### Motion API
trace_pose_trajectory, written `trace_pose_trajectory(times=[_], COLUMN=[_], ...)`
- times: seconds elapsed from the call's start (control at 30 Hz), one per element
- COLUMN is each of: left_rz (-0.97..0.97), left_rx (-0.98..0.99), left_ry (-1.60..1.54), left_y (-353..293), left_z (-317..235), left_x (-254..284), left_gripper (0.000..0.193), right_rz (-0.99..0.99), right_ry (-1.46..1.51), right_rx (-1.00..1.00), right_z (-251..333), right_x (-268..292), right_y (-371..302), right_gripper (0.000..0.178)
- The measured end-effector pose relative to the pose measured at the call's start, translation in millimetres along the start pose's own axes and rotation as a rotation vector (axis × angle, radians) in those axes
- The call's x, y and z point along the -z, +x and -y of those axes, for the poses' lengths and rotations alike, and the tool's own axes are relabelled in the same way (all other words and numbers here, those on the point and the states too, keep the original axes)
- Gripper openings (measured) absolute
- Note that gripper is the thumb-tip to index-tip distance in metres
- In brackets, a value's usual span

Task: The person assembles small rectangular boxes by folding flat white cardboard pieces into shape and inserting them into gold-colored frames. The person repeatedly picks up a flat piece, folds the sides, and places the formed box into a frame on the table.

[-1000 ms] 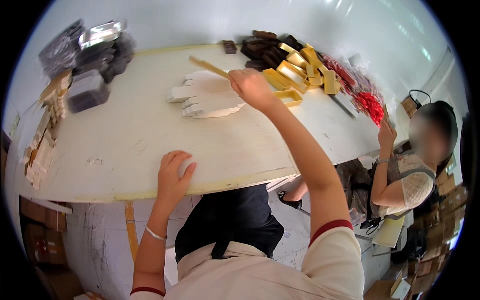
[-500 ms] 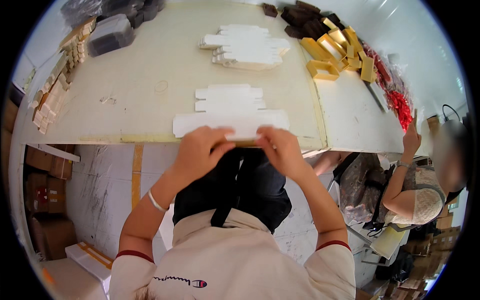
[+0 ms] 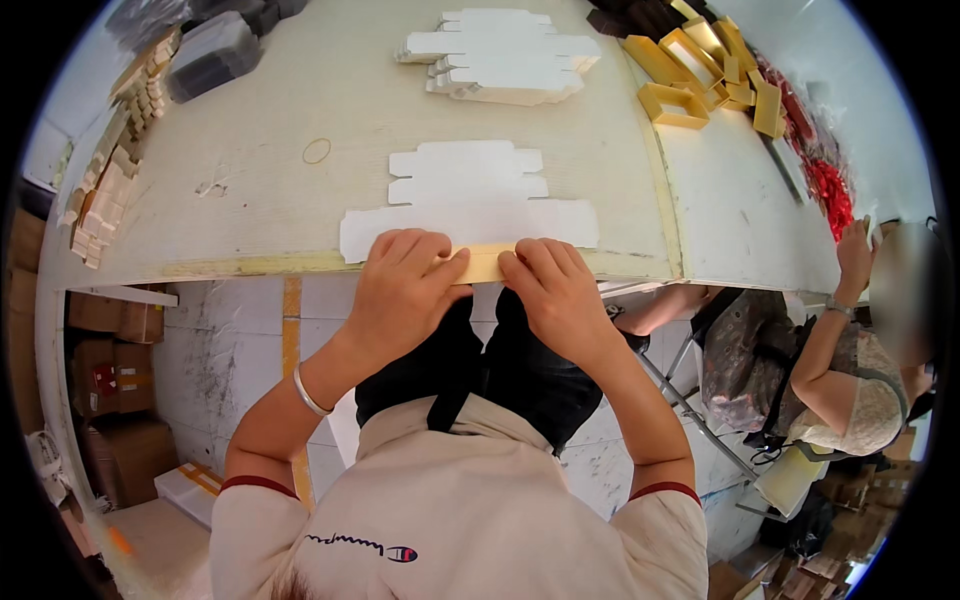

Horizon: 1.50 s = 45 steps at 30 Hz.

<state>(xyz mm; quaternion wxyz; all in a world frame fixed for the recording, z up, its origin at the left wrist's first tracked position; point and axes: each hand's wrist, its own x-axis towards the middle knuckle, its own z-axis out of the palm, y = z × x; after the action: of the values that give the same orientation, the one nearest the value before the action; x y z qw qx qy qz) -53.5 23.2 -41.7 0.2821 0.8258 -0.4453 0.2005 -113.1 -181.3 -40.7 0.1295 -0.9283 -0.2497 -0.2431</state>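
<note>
Fingers (image 3: pixel 425 244) of your left hand (image 3: pixel 392 297) and right hand (image 3: pixel 558 303) clamped on the near flap of a flat white carton (image 3: pixel 465 190); gold strip (image 3: pixel 483 264) shows between your thumbs. Carton lies at the counter's (image 3: pixel 250 225) near edge, flap along that edge. Thin loop (image 3: pixel 316 151) just beyond, to its left. Farther, toward the far edge: stacked white blanks (image 3: pixel 505 50). Toward the far right corner: gold boxes (image 3: pixel 675 106), piled. Dark containers (image 3: pixel 212 58) near the far left corner.

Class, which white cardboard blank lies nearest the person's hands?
The lone blank at the table's near edge, with the left hand and right hand at its front; the other blanks lie stacked farther back.
</note>
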Motion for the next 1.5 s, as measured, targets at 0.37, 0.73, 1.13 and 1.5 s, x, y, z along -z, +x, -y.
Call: trace_pose_trajectory(times=[0.37, 0.73, 1.13, 1.5], left_rz=[0.044, 0.39, 0.343, 0.309], left_rx=[0.104, 0.436, 0.053, 0.045], left_ry=[0.039, -0.231, -0.208, -0.258], left_y=[32, 65, 102, 97], left_z=[17, 41, 67, 71], left_x=[0, 16, -18, -23], left_gripper=[0.009, 0.034, 0.034, 0.03], right_rz=[0.249, 0.142, 0.158, 0.112], right_ry=[0.339, 1.13, 0.289, 0.193], right_rx=[-0.329, -0.573, -0.204, 0.0], right_z=[-20, 1, -30, -25], right_x=[4, 3, 10, 0], right_y=[45, 41, 18, 41], right_gripper=[0.004, 0.052, 0.014, 0.031])
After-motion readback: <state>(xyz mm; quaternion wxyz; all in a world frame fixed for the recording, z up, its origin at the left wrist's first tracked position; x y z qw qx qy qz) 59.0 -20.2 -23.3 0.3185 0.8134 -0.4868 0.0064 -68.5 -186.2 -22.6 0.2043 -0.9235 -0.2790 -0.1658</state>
